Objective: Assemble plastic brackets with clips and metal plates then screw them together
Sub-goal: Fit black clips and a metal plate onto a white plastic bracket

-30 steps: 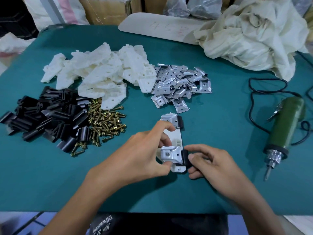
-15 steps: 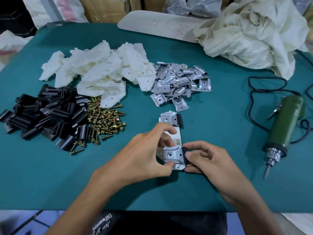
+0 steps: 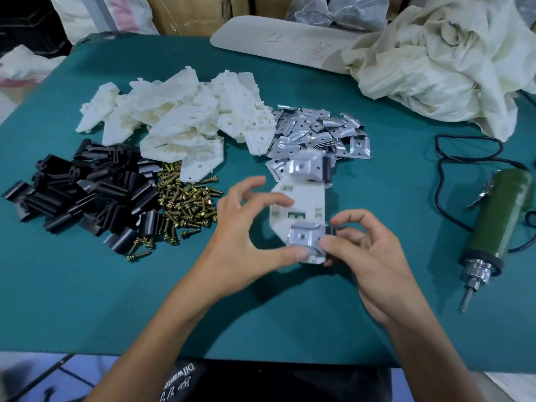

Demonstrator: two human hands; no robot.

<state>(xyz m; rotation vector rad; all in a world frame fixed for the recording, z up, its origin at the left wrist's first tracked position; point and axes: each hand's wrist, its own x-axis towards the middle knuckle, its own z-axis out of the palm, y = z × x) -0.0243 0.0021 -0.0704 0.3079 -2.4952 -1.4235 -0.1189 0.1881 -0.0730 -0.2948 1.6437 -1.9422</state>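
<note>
A white plastic bracket point(image 3: 301, 204) is held tilted up off the green table, a metal plate and black clip at each end. My left hand point(image 3: 246, 236) pinches its near left edge between thumb and fingers. My right hand point(image 3: 368, 253) pinches the near metal plate point(image 3: 304, 236) and black clip point(image 3: 329, 230). The far metal plate point(image 3: 306, 166) with its clip sits at the bracket's top end.
Along the table's back lie a heap of white brackets point(image 3: 185, 120), a heap of metal plates point(image 3: 316, 132), black clips point(image 3: 84, 192) and brass screws point(image 3: 185, 198). A green electric screwdriver point(image 3: 493, 221) with a black cord lies to the right. Crumpled cloth point(image 3: 441, 59) fills the back right.
The bracket has been lifted and tilted up toward me, showing more of its face. My left fingers have opened out from its top; both hands still hold the near end.
</note>
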